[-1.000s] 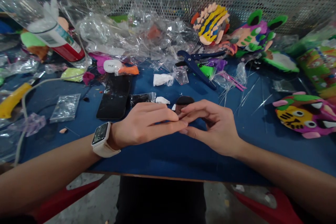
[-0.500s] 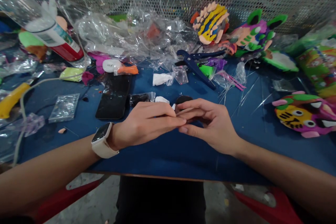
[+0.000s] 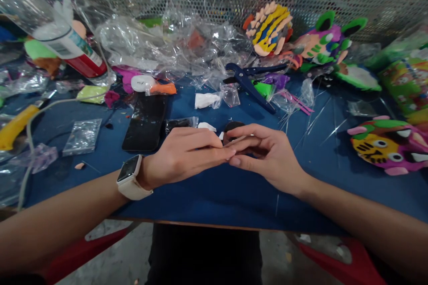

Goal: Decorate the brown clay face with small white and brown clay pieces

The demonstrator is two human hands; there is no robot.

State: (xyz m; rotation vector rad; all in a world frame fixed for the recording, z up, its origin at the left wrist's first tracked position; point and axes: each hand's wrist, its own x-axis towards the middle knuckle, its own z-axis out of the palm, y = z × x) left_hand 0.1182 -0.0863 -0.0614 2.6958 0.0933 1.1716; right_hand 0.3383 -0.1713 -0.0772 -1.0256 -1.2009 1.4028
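My left hand (image 3: 182,153), with a white smartwatch (image 3: 131,176) on the wrist, lies palm down with its fingers straight and together. Its fingertips press against the fingers of my right hand (image 3: 270,156), which curls around them from the right. Both hover just above the blue table (image 3: 214,196) near its front edge. Whatever may be between the fingertips is hidden. Just behind the hands lie a black round clay piece (image 3: 234,125) and small white clay bits (image 3: 206,126).
A black phone (image 3: 146,121) lies left of the hands. Blue cutters (image 3: 249,81), clear plastic bags (image 3: 167,44) and a glue bottle (image 3: 72,51) crowd the back. Colourful clay masks sit at the back (image 3: 269,29) and far right (image 3: 388,144). A yellow tool (image 3: 15,127) lies left.
My right hand has slid a little to the left and curled closer over my left fingertips. My left hand has barely moved.
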